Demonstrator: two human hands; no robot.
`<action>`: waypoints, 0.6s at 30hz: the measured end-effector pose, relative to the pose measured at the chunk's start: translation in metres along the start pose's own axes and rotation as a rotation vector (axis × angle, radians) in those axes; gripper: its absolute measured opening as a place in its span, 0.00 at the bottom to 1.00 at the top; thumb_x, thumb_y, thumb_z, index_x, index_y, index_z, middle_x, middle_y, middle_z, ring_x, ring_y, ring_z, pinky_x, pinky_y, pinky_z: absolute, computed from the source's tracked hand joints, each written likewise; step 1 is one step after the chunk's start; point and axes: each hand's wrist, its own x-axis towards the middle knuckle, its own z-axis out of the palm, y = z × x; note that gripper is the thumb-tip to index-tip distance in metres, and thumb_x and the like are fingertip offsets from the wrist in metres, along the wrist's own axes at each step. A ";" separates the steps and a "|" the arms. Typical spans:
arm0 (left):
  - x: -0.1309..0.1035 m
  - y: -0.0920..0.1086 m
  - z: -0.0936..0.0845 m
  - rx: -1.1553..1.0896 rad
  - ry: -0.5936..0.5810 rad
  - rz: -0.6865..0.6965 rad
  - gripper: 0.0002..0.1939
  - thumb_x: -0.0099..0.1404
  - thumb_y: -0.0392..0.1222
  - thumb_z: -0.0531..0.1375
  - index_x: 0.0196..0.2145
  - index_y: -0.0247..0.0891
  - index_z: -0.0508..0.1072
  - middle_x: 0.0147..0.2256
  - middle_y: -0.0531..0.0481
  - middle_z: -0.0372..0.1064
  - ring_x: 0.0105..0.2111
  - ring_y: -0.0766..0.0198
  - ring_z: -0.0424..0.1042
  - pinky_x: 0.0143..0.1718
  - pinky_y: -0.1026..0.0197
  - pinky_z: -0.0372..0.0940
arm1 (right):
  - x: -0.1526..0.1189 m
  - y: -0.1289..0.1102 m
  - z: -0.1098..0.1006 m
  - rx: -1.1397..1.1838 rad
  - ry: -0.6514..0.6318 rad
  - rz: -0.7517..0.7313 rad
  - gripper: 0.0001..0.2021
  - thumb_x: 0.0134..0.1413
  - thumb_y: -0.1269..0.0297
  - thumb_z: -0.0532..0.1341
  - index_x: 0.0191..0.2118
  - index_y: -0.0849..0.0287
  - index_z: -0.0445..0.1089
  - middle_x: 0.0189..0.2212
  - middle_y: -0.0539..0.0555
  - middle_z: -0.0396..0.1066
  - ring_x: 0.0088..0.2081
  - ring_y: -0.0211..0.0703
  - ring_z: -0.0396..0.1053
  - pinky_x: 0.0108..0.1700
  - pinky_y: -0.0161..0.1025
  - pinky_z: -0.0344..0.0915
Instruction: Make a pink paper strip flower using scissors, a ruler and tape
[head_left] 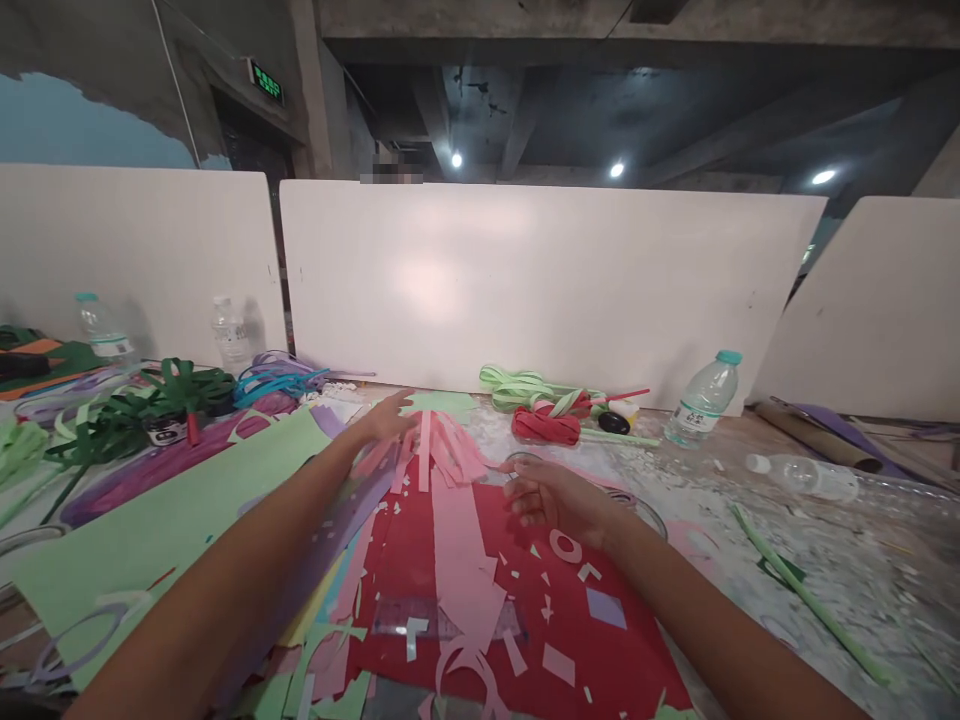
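My left hand (388, 416) reaches to the far edge of the pink paper strips (450, 445), its fingers stretched out over them and beside a light green sheet (442, 403). My right hand (541, 490) is above the red paper (600, 640), right of the strips, with its fingers loosely curled and apart and nothing seen in them. A long pink paper piece (461, 550) runs from the strips toward me over the red paper. Small scraps, a pink ring (565, 546) and a clear ruler (397, 618) lie on the red paper.
A large green sheet (187, 490) lies at left, near dark green strips (180, 385). Behind are red (546, 424) and light green bundles (517, 387). Bottles stand at right (705, 400) and left (231, 330); another (817, 478) lies down. White panels (555, 290) stand behind.
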 end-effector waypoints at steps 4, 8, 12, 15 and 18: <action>-0.032 -0.028 -0.046 0.134 -0.046 -0.095 0.43 0.53 0.54 0.60 0.62 0.35 0.53 0.61 0.35 0.53 0.57 0.48 0.59 0.50 0.55 0.62 | -0.003 0.001 -0.007 0.001 -0.030 -0.026 0.13 0.50 0.59 0.65 0.41 0.56 0.68 0.30 0.51 0.70 0.28 0.38 0.70 0.32 0.37 0.67; -0.095 -0.044 -0.076 0.299 -0.129 -0.216 0.50 0.45 0.63 0.63 0.60 0.33 0.58 0.58 0.31 0.58 0.56 0.38 0.59 0.55 0.45 0.54 | -0.004 -0.006 -0.009 0.005 -0.020 -0.063 0.12 0.51 0.60 0.64 0.42 0.56 0.69 0.30 0.51 0.70 0.28 0.38 0.69 0.31 0.35 0.66; -0.141 -0.039 -0.063 0.655 -0.131 -0.315 0.49 0.51 0.66 0.54 0.63 0.35 0.52 0.57 0.30 0.59 0.52 0.33 0.61 0.48 0.40 0.57 | -0.005 -0.010 -0.005 0.018 -0.001 -0.073 0.10 0.52 0.60 0.63 0.40 0.55 0.69 0.30 0.50 0.70 0.27 0.37 0.68 0.31 0.34 0.66; -0.148 -0.029 -0.048 0.759 -0.079 -0.363 0.45 0.54 0.60 0.51 0.63 0.33 0.49 0.53 0.27 0.61 0.51 0.32 0.62 0.44 0.40 0.59 | -0.006 -0.009 -0.004 0.022 0.001 -0.073 0.10 0.52 0.62 0.64 0.41 0.55 0.69 0.30 0.50 0.70 0.27 0.37 0.68 0.30 0.34 0.65; -0.144 -0.030 -0.047 0.716 -0.086 -0.355 0.44 0.55 0.57 0.51 0.63 0.30 0.48 0.53 0.26 0.60 0.52 0.32 0.61 0.44 0.42 0.59 | -0.007 -0.009 -0.009 0.018 0.012 -0.074 0.11 0.51 0.62 0.64 0.42 0.55 0.69 0.30 0.50 0.71 0.28 0.37 0.69 0.30 0.33 0.65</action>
